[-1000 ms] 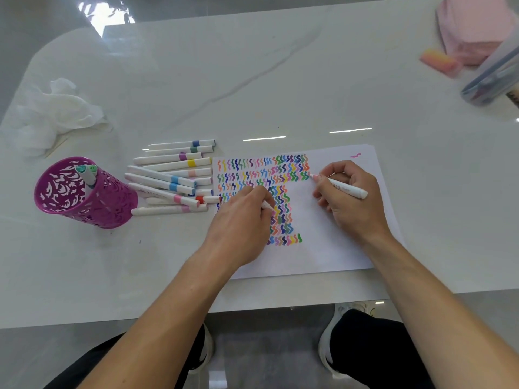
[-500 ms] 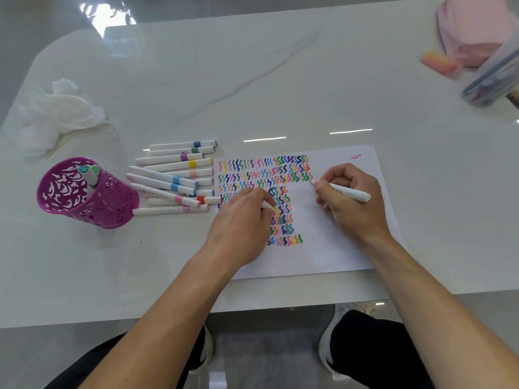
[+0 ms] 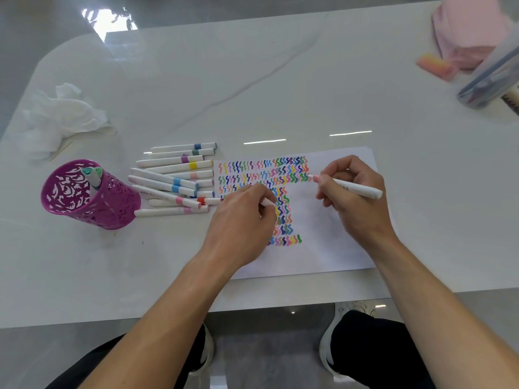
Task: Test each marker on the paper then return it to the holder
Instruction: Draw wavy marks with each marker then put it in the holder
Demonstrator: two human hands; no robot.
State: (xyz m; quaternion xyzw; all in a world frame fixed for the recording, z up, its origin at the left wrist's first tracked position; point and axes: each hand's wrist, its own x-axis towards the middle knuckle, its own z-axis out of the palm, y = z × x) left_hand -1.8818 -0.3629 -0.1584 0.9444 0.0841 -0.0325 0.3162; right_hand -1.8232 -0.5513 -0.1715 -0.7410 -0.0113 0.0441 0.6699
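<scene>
Pink-tipped and white-barrelled, the marker [image 3: 356, 188] is pinched between the thumb and fingers of my right hand [image 3: 354, 197], its tip down on the paper [image 3: 337, 248] at the right end of the rows of coloured squiggles [image 3: 261, 171]. My left hand [image 3: 241, 220] rests on the sheet over the lower squiggles, fingers curled round a short white piece [image 3: 266, 202]. To the left, loose capped markers [image 3: 174, 181] lie on the white worktop [image 3: 252, 80], just beside the paper's edge. Beyond them the purple holder [image 3: 112, 209] stands upright with two green-capped markers [image 3: 92, 175] inside. A crumpled tissue [image 3: 56, 116] lies farther back on the left.
</scene>
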